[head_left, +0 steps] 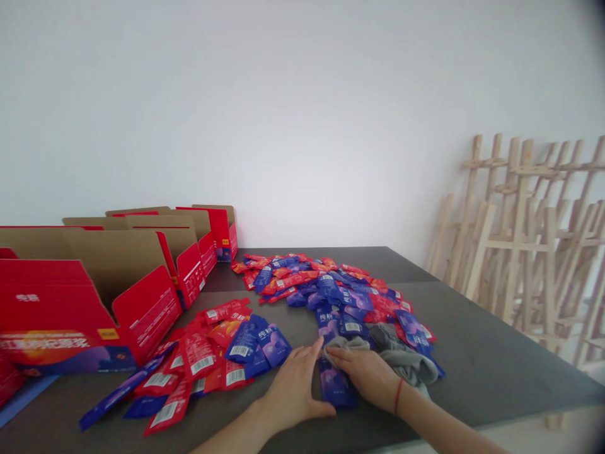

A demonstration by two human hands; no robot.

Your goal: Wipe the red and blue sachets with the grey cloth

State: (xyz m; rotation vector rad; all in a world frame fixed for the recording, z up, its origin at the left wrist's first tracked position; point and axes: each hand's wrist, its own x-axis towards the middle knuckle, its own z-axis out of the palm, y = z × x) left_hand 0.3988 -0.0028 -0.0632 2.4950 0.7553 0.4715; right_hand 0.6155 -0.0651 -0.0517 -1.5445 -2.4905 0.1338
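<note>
My left hand [293, 383] lies at the left edge of a blue pouch [334, 383], its fingers stretched out and its thumb apart near the pouch's lower end. Bunched in my right hand [363, 373] is part of a grey cloth [411, 364], pressed against the same pouch. The rest of that cloth trails to the right over other pouches. Blue pouches with white lettering [271, 343] and red pouches [198, 353] form a loose pile left of my hands. Beyond them spreads a larger mixed heap [326, 284]. My right fingertips are partly hidden by the cloth.
Open red cardboard boxes [146, 321] stand in a row along the left side. Everything rests on a dark grey table [482, 372], whose right edge runs toward the white wall [302, 126]. Several wooden easels [515, 246] lean at the right.
</note>
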